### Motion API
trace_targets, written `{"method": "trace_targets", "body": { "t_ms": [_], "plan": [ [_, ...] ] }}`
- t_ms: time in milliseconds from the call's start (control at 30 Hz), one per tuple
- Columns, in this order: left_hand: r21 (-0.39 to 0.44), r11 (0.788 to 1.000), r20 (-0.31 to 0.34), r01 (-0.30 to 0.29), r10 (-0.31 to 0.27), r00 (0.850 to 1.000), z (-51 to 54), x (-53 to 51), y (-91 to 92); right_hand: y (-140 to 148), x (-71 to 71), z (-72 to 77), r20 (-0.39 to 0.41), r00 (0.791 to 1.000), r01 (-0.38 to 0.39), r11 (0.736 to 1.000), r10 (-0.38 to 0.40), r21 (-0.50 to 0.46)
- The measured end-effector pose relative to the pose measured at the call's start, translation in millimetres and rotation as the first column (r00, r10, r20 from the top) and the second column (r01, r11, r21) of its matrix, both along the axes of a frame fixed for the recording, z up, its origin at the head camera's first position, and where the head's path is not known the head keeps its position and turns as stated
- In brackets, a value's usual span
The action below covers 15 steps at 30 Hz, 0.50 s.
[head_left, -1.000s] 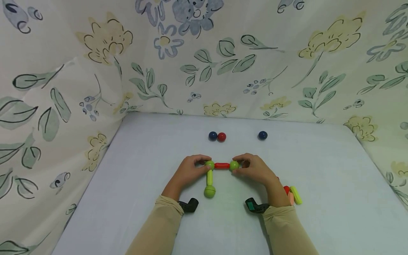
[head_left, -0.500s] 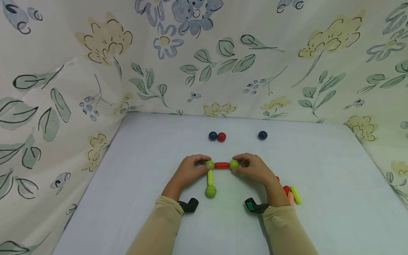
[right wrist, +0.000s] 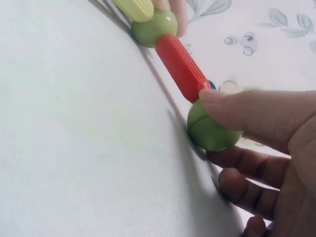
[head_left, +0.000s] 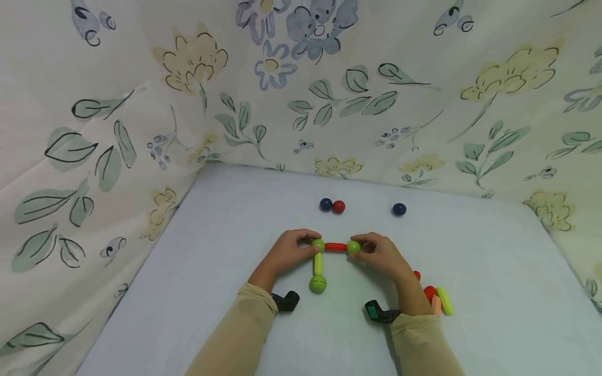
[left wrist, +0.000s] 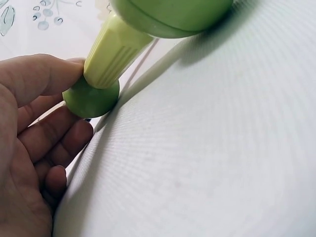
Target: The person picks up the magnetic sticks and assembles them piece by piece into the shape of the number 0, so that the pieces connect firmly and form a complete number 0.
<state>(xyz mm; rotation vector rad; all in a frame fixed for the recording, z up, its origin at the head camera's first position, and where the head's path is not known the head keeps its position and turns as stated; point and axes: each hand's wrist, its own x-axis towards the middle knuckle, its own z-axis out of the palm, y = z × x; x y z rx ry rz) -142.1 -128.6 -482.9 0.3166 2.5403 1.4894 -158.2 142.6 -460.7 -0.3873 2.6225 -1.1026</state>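
Note:
An L of toy rods and balls lies on the white table. Its corner is a green ball [left wrist: 92, 98], which my left hand [head_left: 290, 254] pinches between thumb and fingers. From that ball a yellow-green rod [head_left: 317, 263] runs toward me to another green ball [head_left: 318, 283], which no hand touches. A red rod [right wrist: 180, 66] runs right from the corner to a third green ball [right wrist: 211, 127]. My right hand [head_left: 383, 257] pinches this right-hand ball, with the thumb close to the rod's end.
Farther back on the table [head_left: 254, 209] lie a dark blue ball [head_left: 326, 204] touching a red ball [head_left: 338, 207], and another dark blue ball [head_left: 399, 209]. Beside my right forearm are a yellow rod [head_left: 444, 301], an orange rod [head_left: 436, 305] and red pieces [head_left: 429, 292]. Floral cloth [head_left: 338, 130] hangs behind.
The head view has shifted and tilted slightly, so everything appears a little to the right. Both hands keep hold of the same balls, and the L keeps its shape.

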Motion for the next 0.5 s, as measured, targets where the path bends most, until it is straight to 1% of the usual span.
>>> {"method": "trace_targets", "body": {
  "t_ms": [67, 167, 333, 400, 500],
  "plan": [
    [-0.006, 1.000, -0.005, 0.006, -0.006, 1.000, 1.7, 1.6, 0.4, -2, 2.3, -0.6, -0.005, 1.000, 0.013, 1.000, -0.013, -0.006],
    [0.006, 1.000, -0.016, -0.002, 0.002, 1.000, 3.1, 4.0, 0.2, -7, 5.2, -1.9, -0.017, 0.999, 0.052, 0.999, -0.052, -0.016],
    [0.009, 0.999, -0.030, -0.033, 0.034, 0.999, 1.3, 10.3, -0.6, -20, 12.6, -6.0, -0.035, 0.993, 0.114, 0.992, -0.116, -0.053],
    [0.013, 0.999, -0.018, -0.035, 0.035, 0.999, 0.2, 14.8, -0.7, -26, 16.7, -7.6, -0.050, 0.991, 0.118, 0.990, -0.123, -0.082],
    [0.046, 0.999, 0.004, -0.020, 0.020, 1.000, -0.5, 22.8, -0.8, -35, 23.1, -9.1, -0.070, 0.991, 0.100, 0.985, -0.111, -0.141]
  ]
}}
